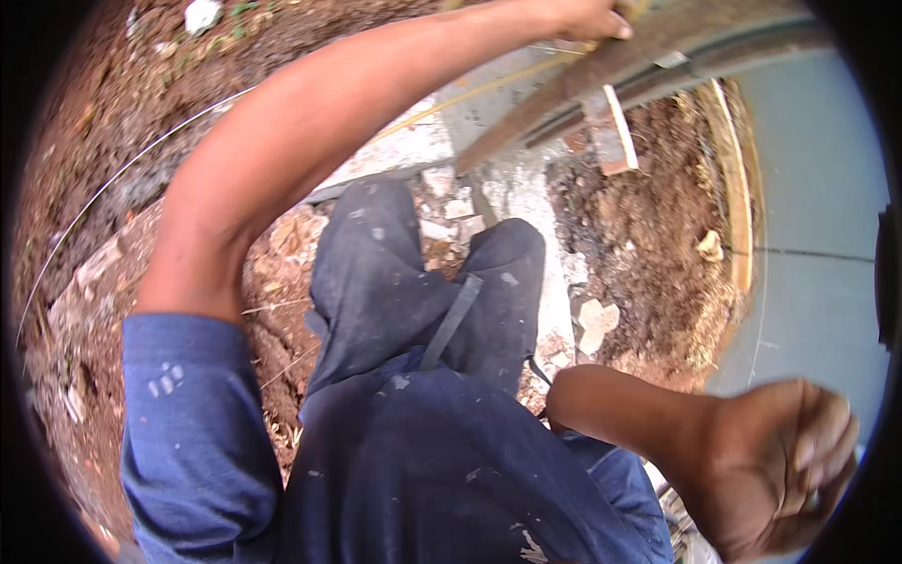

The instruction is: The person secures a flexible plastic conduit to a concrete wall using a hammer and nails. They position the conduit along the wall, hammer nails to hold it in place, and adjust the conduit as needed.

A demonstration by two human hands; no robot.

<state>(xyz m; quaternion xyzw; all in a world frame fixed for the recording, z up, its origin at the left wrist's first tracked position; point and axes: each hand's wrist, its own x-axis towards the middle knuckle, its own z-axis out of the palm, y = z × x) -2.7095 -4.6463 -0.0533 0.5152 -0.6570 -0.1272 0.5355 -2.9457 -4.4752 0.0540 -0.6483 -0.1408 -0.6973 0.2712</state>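
Observation:
My left arm reaches up across the view, and my left hand (590, 19) is at the top edge, beside long brown wooden boards (648, 56). Its visible fingers are bent; the frame cuts off part of the hand, and what it grips cannot be made out. A thin yellow strip (479, 91) runs slantwise just below that hand. At the lower right my right hand (780, 461) is raised, fingers curled in toward the palm, with a ring on one finger. Whether anything is inside it is hidden. The hand is in front of a smooth grey surface (808, 188).
A short wood block (611, 136) juts from under the boards. Pale concrete (526, 197) and broken rubble (460, 211) lie around my knees. Reddish soil (648, 226) borders a light wooden strip (736, 188). A white string (117, 174) curves over the earth on the left.

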